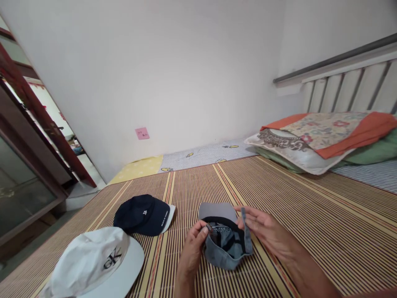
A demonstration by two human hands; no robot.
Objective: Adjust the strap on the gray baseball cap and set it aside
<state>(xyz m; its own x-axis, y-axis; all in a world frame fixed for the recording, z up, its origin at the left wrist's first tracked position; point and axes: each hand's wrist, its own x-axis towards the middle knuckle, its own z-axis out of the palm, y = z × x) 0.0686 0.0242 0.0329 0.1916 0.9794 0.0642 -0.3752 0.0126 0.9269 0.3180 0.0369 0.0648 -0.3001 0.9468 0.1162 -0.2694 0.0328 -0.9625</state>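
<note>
Grey cap point(226, 244) lies upside down on the bed's striped mat point(310, 207), inside facing up for access: left hand point(192, 248) pinches the back rim near the strap, right hand point(266, 229) open-palmed, steadying the strap side; navy cap point(142, 215) and white hat point(93, 263) sit apart, left.

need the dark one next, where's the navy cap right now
The navy cap lies on the striped mat, left of the grey cap held by both hands, just behind the white hat.

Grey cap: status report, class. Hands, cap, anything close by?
Left hand pinches grey cap inside. Right hand open, touching strap. Navy cap, white hat lie left.
</note>
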